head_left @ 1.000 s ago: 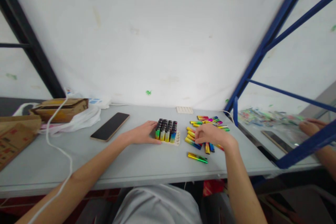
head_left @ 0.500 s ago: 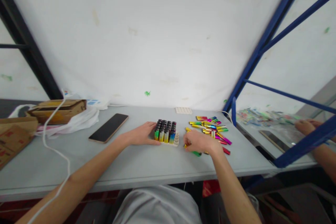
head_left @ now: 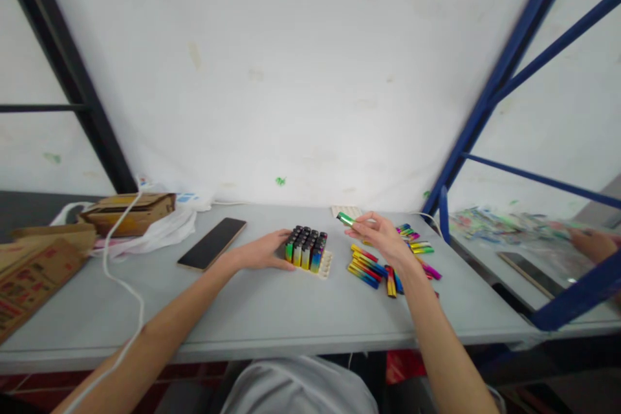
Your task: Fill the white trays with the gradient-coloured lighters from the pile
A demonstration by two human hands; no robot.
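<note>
Rows of lighters [head_left: 305, 252] with black tops and shiny coloured bodies stand upright in a pale tray [head_left: 326, 265], whose right-hand slots show bare. My left hand [head_left: 266, 251] grips the tray's left side, thumb at the front corner and fingers at the back. To the right of the tray and above the table, my right hand [head_left: 381, 238] pinches a green lighter [head_left: 345, 219], its dark end pointing left. Loose lighters [head_left: 366, 268] in gold, red, blue and purple lie below and behind that hand, which partly hides the pile.
A second pale tray [head_left: 342, 210] lies by the wall. At left are a phone [head_left: 213, 244], cardboard boxes [head_left: 130, 213] and a white cable [head_left: 123, 284]. A blue metal frame [head_left: 466, 136] divides off the right table, where another person's hand [head_left: 594, 244] shows.
My right hand has risen from the loose pile with a green lighter between its fingers. Some loose lighters have shifted. My left hand stays at the tray; the view has tilted slightly.
</note>
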